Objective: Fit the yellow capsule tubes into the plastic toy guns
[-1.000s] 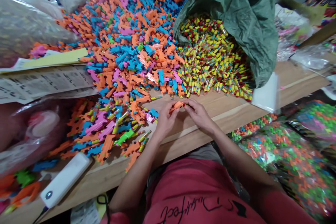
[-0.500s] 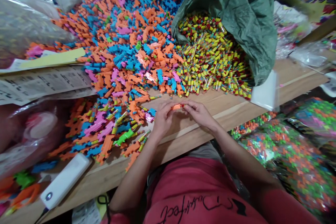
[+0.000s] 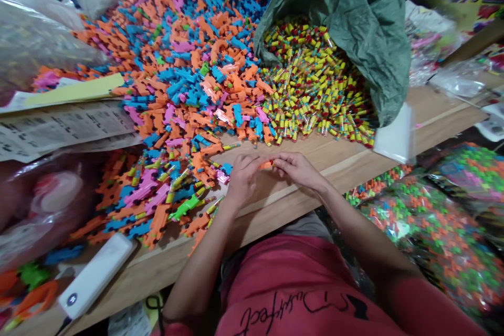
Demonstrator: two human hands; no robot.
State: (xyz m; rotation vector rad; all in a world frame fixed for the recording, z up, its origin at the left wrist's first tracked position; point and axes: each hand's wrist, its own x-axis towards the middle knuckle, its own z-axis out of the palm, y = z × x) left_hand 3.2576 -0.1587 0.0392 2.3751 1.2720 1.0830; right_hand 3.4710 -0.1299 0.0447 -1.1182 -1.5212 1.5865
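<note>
My left hand point(image 3: 243, 177) is closed around one end of a small orange plastic toy car point(image 3: 265, 165), low over the wooden table point(image 3: 334, 168). My right hand point(image 3: 298, 169) pinches at the toy's other end, where a speck of red shows by the fingertips. That red part looks like the cap of one of the small yellow tubes, but the fingers cover most of it. Just left of my left hand lie toy cars with yellow tubes stuck in them, among them a green one point(image 3: 185, 207). A large heap of orange, blue and pink toys point(image 3: 189, 68) rises beyond.
Yellow tubes with red ends point(image 3: 315, 94) spill from a green sack point(image 3: 370, 37). A white power bank point(image 3: 96, 275) with a cable lies at the front left, near printed sheets point(image 3: 63, 126). Bags of colourful toys point(image 3: 429, 236) sit below the table's right edge.
The orange toy has tipped slightly between my hands, and my left fingers have shifted over it. The whole view has slid slightly left.
</note>
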